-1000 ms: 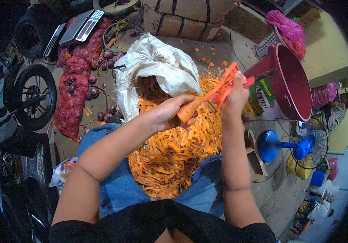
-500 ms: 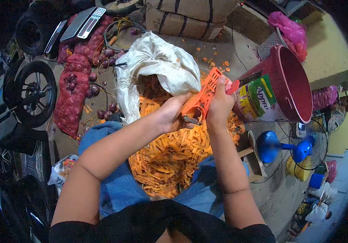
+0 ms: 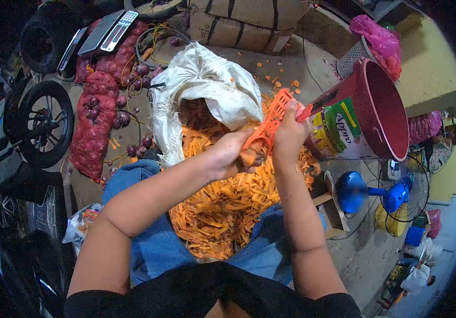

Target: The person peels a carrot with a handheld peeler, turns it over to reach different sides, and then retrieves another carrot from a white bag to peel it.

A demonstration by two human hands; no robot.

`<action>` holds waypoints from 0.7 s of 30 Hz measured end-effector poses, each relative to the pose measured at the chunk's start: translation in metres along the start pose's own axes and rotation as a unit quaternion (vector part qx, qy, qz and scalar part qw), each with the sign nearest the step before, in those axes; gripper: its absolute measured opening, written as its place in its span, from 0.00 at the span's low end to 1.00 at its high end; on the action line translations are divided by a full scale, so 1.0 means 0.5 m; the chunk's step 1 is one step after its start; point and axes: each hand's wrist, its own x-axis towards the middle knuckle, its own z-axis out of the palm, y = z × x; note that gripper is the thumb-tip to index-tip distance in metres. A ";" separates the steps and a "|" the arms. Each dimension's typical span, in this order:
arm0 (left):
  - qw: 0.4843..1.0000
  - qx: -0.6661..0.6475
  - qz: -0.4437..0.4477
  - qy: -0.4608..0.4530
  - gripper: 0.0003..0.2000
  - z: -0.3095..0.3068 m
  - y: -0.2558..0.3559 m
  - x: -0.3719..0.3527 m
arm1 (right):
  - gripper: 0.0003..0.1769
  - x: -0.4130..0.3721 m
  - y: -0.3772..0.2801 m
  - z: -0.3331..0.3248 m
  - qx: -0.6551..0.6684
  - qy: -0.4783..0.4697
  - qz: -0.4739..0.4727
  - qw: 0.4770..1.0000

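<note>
My right hand [image 3: 290,127] is closed around an orange slotted plastic hand grater [image 3: 280,108], tilted up to the right. What looks like its red handle end [image 3: 305,113] sticks out beyond the fingers. My left hand [image 3: 229,153] curls at the grater's lower end, its fingers around a dull orange piece [image 3: 249,156] that looks like carrot, mostly hidden. Below both hands, between my knees, lies a heap of orange carrot strips [image 3: 217,212] with dark bits among them. It spills from the open mouth of a white woven sack [image 3: 167,116].
A large dark red bucket [image 3: 360,79] lies tipped at right, near my right hand. Further right is a blue fan [image 3: 352,192]. Net bags of red onions [image 3: 93,132] and a wheel [image 3: 45,123] are at left. Cardboard boxes [image 3: 244,32] stand behind. Carrot slices [image 3: 277,84] dot the floor.
My left hand has shifted slightly right and turned at the grater's lower end. A shiny edge seen there earlier is out of sight. The right hand has barely moved.
</note>
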 end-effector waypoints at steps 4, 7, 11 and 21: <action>0.996 0.075 -0.041 -0.040 0.15 0.006 -0.001 -0.025 | 0.13 0.102 0.084 -0.063 0.024 0.143 0.005 0.989; 0.998 0.033 -0.039 -0.047 0.15 -0.007 -0.006 -0.010 | 0.12 0.106 0.067 -0.068 0.040 0.163 0.067 0.984; 1.000 -0.019 0.001 -0.017 0.16 -0.030 0.002 0.025 | 0.12 0.031 -0.008 -0.018 0.007 0.041 0.004 0.999; 0.995 0.095 -0.029 0.020 0.19 0.005 0.000 -0.015 | 0.12 0.025 0.006 -0.009 -0.037 0.009 -0.045 0.998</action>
